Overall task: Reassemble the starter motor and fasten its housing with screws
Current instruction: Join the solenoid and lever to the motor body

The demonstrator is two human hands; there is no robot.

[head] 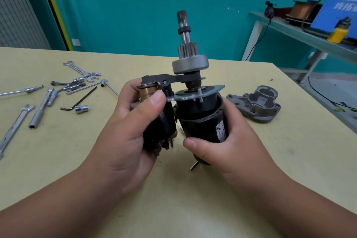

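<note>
Holding starter motor (193, 106) upright at mid-bench (193, 208), close in. Can't tell if its base touches the top.

Gripping the big black body (201, 123) w/ R hand (228, 141): thumb curled across the front low down, fingers wrapped round the far side. Clutching the smaller black cylinder (162, 123) alongside w/ L hand (131, 125): thumb pressed near its top by the copper-coloured collar (147, 92), fingers curled behind. Set side by side, touching or nearly so.

Up top: tilted grey plate (210, 91) over the big body; upright shaft (182, 20) through it, carrying toothed gear (187, 49) & wide grey drum (190, 64). Dark lever (173, 79) bridging from shaft base across to the small cylinder's top. Thin pin (193, 166) poking out below R hand.

Over to the right, lying on bench apart from both hands: grey cast housing (257, 102), hollow side up.

Off to the left, scattered on bench: spanners (77, 67), sockets (81, 109), black hex key (79, 100), long tube driver (39, 112).

Background right: side table (289, 27) w/ blue box (338, 2), yellow bottle (338, 34), copper wire spool (298, 8).
</note>
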